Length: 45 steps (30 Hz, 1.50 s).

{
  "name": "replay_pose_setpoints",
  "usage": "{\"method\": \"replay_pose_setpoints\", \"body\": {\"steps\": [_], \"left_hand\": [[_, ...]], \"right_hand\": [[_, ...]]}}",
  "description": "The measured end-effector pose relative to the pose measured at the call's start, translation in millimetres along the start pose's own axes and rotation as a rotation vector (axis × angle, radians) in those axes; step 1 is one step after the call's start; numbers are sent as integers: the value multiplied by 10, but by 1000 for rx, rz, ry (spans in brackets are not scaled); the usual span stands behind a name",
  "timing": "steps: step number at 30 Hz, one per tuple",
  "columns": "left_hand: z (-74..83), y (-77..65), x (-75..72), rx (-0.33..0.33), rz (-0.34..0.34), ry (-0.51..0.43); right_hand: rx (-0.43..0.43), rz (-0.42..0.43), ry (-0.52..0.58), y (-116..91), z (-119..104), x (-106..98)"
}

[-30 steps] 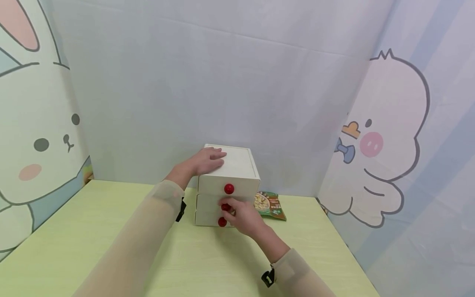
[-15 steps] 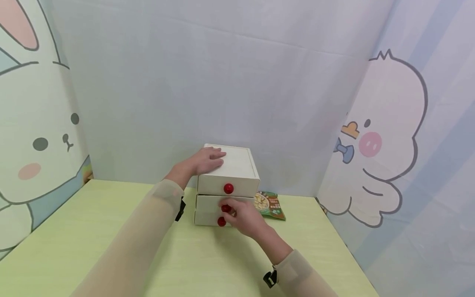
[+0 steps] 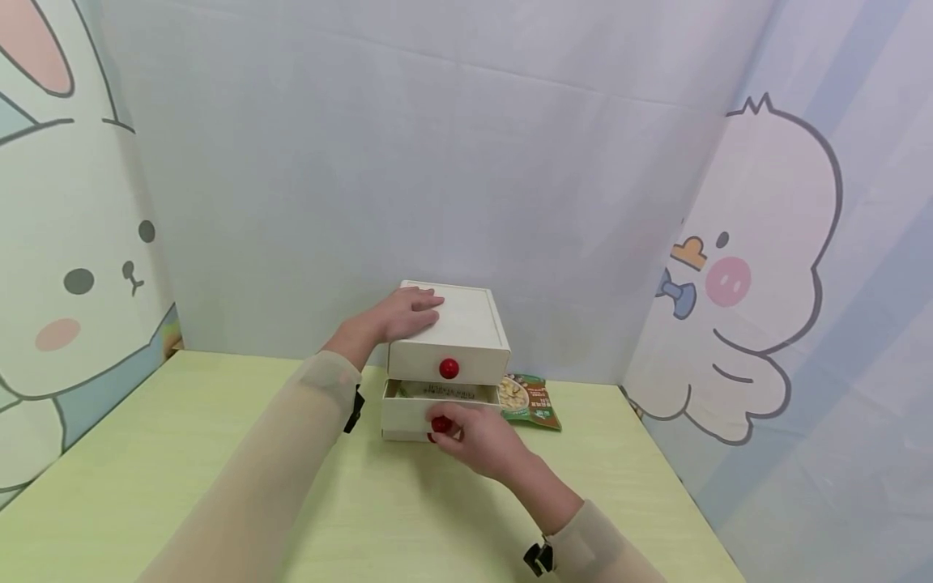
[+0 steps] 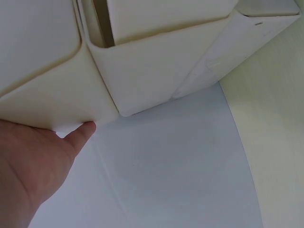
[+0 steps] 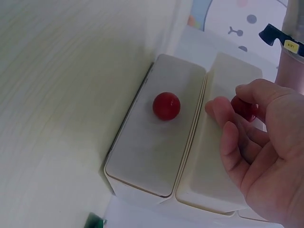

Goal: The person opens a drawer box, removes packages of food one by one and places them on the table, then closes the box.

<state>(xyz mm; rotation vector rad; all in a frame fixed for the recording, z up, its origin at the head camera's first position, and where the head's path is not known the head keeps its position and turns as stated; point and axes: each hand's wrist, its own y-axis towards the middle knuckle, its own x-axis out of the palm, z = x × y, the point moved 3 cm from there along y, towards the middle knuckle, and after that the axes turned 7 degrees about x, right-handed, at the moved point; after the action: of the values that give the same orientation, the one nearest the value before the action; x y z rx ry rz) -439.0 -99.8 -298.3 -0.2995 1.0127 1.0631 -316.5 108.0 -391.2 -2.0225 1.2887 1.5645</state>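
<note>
A small white drawer cabinet (image 3: 466,316) with red round knobs stands against the back curtain. On its top, at the left side, rests my left hand (image 3: 404,316), fingers spread flat. My right hand (image 3: 484,441) pinches the red knob (image 5: 243,109) of the middle drawer (image 3: 403,414). That drawer stands partly pulled out, and a package with printed lettering (image 3: 452,390) shows inside it. The top drawer (image 3: 415,362) is closed. In the right wrist view the bottom drawer (image 5: 142,152) is closed, its knob (image 5: 166,106) just beside my fingers.
A green and brown food bag (image 3: 538,402) lies on the pale yellow-green table (image 3: 350,510), to the right of the cabinet and partly behind it. White curtains (image 3: 306,202) with cartoon animals enclose the back and both sides.
My right hand has drawn the middle drawer out toward me, and the package inside has come into view. The left hand stays where it was on the cabinet top.
</note>
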Motion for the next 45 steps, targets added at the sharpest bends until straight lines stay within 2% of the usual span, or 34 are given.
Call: {"method": "replay_pose_setpoints", "body": {"steps": [9,19,34,45], "left_hand": [[-14,-3,2,2,3,9],[-4,-21,-2,-1,3,18],[-13,-8,10,-15,1,17],[7,-14,5,-12,3,19]], "right_hand": [[-56,14,-12,-63,-21,-7],[-34,-19,-3,-88,-33,6],[-90,11,-33,-157,-83,1],[-100,-2,-37,-200,-103,8]]}}
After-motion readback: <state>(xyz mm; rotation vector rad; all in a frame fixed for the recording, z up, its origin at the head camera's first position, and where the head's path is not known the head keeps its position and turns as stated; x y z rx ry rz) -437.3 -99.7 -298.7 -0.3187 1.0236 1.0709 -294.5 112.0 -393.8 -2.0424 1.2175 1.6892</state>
